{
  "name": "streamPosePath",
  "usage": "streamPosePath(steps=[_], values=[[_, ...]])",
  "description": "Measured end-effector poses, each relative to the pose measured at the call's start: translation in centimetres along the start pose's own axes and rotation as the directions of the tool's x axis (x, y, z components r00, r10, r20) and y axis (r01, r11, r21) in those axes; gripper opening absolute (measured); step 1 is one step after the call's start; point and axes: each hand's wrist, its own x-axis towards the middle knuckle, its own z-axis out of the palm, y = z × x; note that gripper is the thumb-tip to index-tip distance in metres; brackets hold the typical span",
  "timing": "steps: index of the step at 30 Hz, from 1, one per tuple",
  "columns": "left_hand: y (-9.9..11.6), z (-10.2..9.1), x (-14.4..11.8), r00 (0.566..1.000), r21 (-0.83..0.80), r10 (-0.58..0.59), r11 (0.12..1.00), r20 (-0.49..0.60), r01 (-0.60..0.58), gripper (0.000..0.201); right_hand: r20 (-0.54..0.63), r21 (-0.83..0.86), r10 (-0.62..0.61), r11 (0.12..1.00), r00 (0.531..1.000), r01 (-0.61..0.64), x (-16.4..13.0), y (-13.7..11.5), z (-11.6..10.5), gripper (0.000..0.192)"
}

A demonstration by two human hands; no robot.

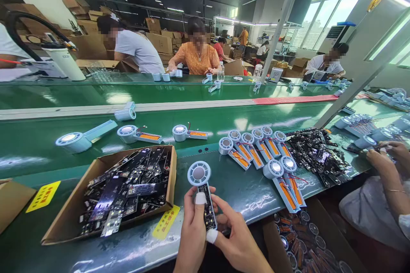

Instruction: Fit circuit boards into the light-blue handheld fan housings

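Observation:
Near the table's front edge, a light-blue handheld fan housing (199,173) with a slotted round head and silver disc points away from me. A black circuit board (210,211) lies along its handle. My left hand (193,222) grips the handle from the left, its wrapped thumb on the board. From the right, my right hand (237,232) holds the lower end, its white-covered thumb at the board's bottom corner; some fingers are hidden behind. To the left stands a cardboard box (174,170) heaped with circuit boards (137,183).
Several housings with orange-filled handles (256,153) lie to the right, beside a pile of circuit boards (320,158). More housings (73,141) sit on the green conveyor belt (153,119). A co-worker's hands (384,158) work at far right. A slanted metal post (346,94) rises there.

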Motion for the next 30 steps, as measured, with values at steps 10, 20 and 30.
streamPosePath(steps=[10,20,30], values=[[0.0,-1.7,1.3,0.993,0.385,0.112,0.916,0.030,-0.114,0.049,0.082,-0.093,0.065,0.994,0.995,-0.057,0.6,-1.1,-1.1,0.069],[1.4,-5.6,1.3,0.932,0.701,0.345,0.639,0.109,-0.318,0.040,0.124,-0.705,-0.064,0.696,0.990,0.134,3.3,-4.1,-5.4,0.026],[-2.9,-4.8,0.2,0.664,0.755,0.650,0.208,0.369,-0.622,0.033,0.240,-0.944,-0.040,0.223,0.970,0.243,20.6,-9.9,-6.3,0.023]])
